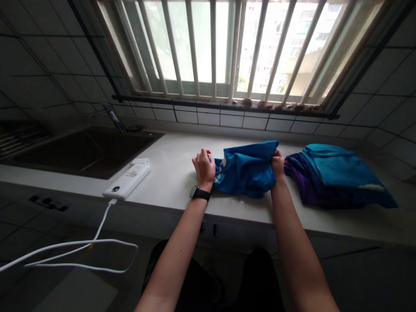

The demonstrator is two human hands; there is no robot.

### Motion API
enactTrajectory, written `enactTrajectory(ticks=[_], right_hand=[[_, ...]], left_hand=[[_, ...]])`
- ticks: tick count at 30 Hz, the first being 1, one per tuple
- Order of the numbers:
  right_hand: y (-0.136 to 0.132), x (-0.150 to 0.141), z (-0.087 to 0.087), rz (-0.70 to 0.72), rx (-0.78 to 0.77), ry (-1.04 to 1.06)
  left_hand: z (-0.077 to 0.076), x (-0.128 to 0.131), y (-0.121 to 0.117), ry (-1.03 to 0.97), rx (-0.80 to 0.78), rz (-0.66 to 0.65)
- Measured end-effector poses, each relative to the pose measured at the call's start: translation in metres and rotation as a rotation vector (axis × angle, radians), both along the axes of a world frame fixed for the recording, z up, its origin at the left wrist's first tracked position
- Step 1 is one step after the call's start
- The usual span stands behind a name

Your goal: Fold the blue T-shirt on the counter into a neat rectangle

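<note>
A bright blue piece of fabric (247, 171) with a white print near its left end is held bunched over the counter. My left hand (204, 164), with a dark watch on the wrist, is closed on its left end. At the right end, my right hand (277, 164) grips the cloth's upper corner, fingers partly hidden. Between the hands the fabric sags in loose folds, its upper edge raised toward the right. Just right of my right hand lies a stack of folded fabric (341, 169), teal blue on top and purple beneath.
The white countertop (175, 173) runs along a tiled wall under a barred window (211, 47). At the left is a dark sink (97, 151) with a faucet (113, 117). A white power bank (128, 180) with a white cable (102, 223) lies near the front edge.
</note>
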State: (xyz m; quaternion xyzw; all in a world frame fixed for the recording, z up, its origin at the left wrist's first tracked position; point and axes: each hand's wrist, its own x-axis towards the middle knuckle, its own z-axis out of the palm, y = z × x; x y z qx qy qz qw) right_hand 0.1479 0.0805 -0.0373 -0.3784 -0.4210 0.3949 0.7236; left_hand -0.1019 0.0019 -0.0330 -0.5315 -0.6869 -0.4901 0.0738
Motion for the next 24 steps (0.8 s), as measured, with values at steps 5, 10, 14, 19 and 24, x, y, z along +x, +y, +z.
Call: enactTrajectory(ticks=[5, 10, 14, 19, 24], right_hand=[[0.0, 0.0, -0.007, -0.487, -0.178, -0.065], [-0.021, -0.015, 0.006, -0.555, -0.018, -0.327], [-0.027, -0.026, 0.007, -0.126, 0.117, -0.577], [-0.03, -0.036, 0.001, 0.449, 0.004, -0.856], [-0.036, -0.046, 0.013, 0.299, 0.119, -0.746]], left_hand=[[-0.003, 0.0, 0.0, 0.045, -0.018, -0.015], [-0.005, 0.008, -0.002, 0.194, -0.301, -0.377], [-0.005, 0.008, -0.001, 0.28, -0.422, -0.502], [-0.001, 0.011, -0.003, 0.34, -0.26, -0.473], [-0.001, 0.013, -0.006, 0.251, -0.023, -0.309]])
